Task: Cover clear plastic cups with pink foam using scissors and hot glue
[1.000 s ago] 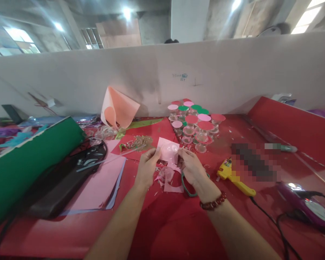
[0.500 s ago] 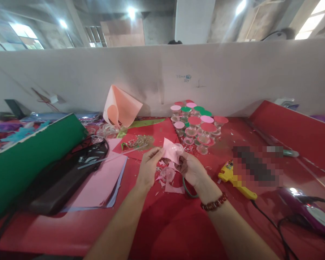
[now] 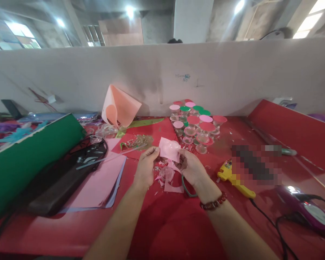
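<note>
A bracelet (image 3: 213, 203) of dark red, glossy round beads is worn on the wrist just behind the right hand (image 3: 192, 168); the beads are strung in a single row. Both forearms are seen uncovered from the grip back to the lower edge of view, that behind the left hand (image 3: 145, 168) included.

The paper square (image 3: 170, 149) pinched between the left hand (image 3: 145, 168) and the right hand (image 3: 193, 167) is plain pale pink. Just under the grip, pink scraps (image 3: 169, 180) lie on the red table cover (image 3: 178, 224). Beyond it, clear cups (image 3: 196, 124) carry pink, green and red discs. To its right there's a yellow glue gun (image 3: 234, 178) and a purple device (image 3: 308, 209). To its left there's a pink sheet (image 3: 103, 180), a glossy black bag (image 3: 65, 173), a green roll (image 3: 29, 155) and a peach folded sheet (image 3: 120, 106).
</note>
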Motion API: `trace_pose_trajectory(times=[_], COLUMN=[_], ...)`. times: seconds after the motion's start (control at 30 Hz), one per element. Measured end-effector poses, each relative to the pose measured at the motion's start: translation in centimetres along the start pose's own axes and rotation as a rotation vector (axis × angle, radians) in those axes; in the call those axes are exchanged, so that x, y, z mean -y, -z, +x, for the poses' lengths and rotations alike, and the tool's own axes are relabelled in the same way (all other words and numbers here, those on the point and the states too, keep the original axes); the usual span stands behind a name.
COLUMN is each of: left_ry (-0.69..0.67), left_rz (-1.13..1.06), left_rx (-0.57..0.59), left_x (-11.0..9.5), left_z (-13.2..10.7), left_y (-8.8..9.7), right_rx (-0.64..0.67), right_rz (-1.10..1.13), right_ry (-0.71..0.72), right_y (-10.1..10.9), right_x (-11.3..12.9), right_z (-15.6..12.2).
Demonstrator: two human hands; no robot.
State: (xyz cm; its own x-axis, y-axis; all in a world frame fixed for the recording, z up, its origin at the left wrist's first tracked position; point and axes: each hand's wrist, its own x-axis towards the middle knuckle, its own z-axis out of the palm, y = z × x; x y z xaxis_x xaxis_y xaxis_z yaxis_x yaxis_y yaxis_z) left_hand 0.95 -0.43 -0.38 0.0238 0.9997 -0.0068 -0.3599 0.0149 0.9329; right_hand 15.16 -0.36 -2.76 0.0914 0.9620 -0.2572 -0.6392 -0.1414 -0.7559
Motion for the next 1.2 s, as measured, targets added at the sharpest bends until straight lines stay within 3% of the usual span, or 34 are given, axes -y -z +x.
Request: trace_pose_trajectory(times=[0.13,0.23,0.47,0.73,0.83,1.03,1.2], left_ry=[0.106,0.112,0.129,0.279,0.233,0.010,-0.056], left_rz=[-0.089,-0.046,-0.153,-0.230,-0.212,-0.079,-0.199], left_rx=[-0.014,0.025,-0.039,-0.112,-0.095,0.044,-0.004], left_x=[0.2,0.3,0.2,0.5,0.5,0.2,-0.6], left_z=[0.2,0.1,0.3,0.8,0.8,0.1,0.0], left_y=[0.1,0.0,-0.1,0.1,0.2,-0.1,-0.1], right_rx=[-0.035,-0.019,0.160,0.219,0.197,0.150,0.164], right_rz=[-0.006,-0.037,-0.060,-0.142,-0.142,-0.117,-0.196], right_ry=[0.055,0.097,0.085,0.142,0.163,0.205,0.189], right_y=[-0.3,-0.5,-1.3,-1.0,-0.9,-0.7,-0.5], right_x=[0.3,0.4,0.8,0.6,0.5,0.7,0.7], right_z=[-0.6,-0.8,-1.8,-1.9,-1.8,-1.5,-1.5])
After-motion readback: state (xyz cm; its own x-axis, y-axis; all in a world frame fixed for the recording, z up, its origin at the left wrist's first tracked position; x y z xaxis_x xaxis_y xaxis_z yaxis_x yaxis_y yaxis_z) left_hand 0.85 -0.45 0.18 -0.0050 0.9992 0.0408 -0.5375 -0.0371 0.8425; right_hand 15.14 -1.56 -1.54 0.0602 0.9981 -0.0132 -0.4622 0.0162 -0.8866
